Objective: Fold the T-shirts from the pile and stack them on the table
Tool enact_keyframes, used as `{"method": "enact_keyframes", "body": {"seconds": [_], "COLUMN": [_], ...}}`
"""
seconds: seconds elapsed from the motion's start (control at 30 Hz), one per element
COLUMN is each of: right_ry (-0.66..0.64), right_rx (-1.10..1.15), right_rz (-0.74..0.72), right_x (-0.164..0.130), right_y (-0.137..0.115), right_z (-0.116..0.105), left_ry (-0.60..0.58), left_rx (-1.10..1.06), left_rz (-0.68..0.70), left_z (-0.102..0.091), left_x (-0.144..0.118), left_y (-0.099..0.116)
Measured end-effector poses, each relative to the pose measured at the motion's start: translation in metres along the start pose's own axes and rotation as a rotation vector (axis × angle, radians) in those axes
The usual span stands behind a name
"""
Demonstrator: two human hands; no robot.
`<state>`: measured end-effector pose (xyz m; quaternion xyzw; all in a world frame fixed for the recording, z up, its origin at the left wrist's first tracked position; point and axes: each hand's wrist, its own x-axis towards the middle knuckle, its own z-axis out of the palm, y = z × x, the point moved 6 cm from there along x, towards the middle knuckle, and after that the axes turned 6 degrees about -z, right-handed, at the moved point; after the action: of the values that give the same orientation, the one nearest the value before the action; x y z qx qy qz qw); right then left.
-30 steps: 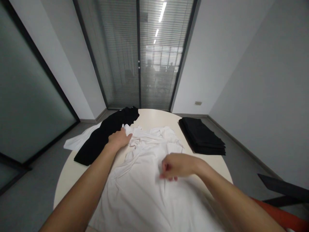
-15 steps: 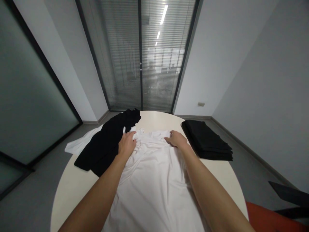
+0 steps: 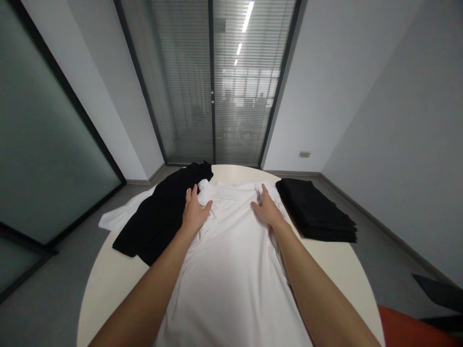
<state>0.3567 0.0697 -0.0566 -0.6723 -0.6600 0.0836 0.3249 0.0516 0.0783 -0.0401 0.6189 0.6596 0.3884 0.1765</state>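
A white shirt (image 3: 231, 250) lies spread flat on the round cream table (image 3: 108, 284), its far end toward the glass door. My left hand (image 3: 194, 212) rests palm down on the shirt's far left part, fingers apart, right beside a black garment (image 3: 159, 217). My right hand (image 3: 266, 208) lies flat on the shirt's far right part, fingers spread, close to a stack of folded black clothes (image 3: 314, 212). Neither hand grips the cloth.
The black garment lies unfolded at the table's left, over a white cloth (image 3: 119, 214) hanging off the edge. An orange seat (image 3: 415, 330) and a dark chair part (image 3: 437, 291) stand at the lower right. A glass door with blinds (image 3: 213, 82) faces me.
My right hand moved from the shirt's middle to its far right part and opened. Both hands slid outward and flattened, and the bunched far end of the shirt now lies smooth.
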Motion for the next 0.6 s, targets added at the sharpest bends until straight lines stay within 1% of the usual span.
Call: {"method": "enact_keyframes", "body": {"seconds": [0.1,0.17,0.3,0.37,0.43,0.53,0.6], "right_ry": [-0.114,-0.18,-0.302,-0.362,-0.397,-0.358,-0.298], "right_rx": [-0.094,-0.154,-0.259,-0.278,-0.278,-0.253,-0.217], "right_rz": [-0.05,-0.074,-0.103,-0.125,-0.151,-0.195,-0.228], "right_x": [-0.003,-0.004,-0.004,-0.004,-0.005,-0.006,-0.007], "right_y": [0.003,0.006,0.011,0.012,0.013,0.014,0.015], "right_z": [0.013,0.019,0.024,0.024,0.022,0.015,0.009], "left_ry": [-0.136,-0.207,-0.273,-0.261,-0.214,-0.115,-0.058], "left_rx": [0.213,0.306,0.382,0.392,0.398,0.433,0.467], "left_rz": [0.005,-0.013,0.003,0.014,-0.01,-0.069,-0.075], "left_z": [0.0,0.001,0.001,-0.002,-0.01,-0.027,-0.036], "left_x": [-0.013,-0.018,-0.017,-0.014,-0.01,-0.006,-0.006], "left_y": [0.013,0.016,0.015,0.011,0.004,-0.006,-0.005]}}
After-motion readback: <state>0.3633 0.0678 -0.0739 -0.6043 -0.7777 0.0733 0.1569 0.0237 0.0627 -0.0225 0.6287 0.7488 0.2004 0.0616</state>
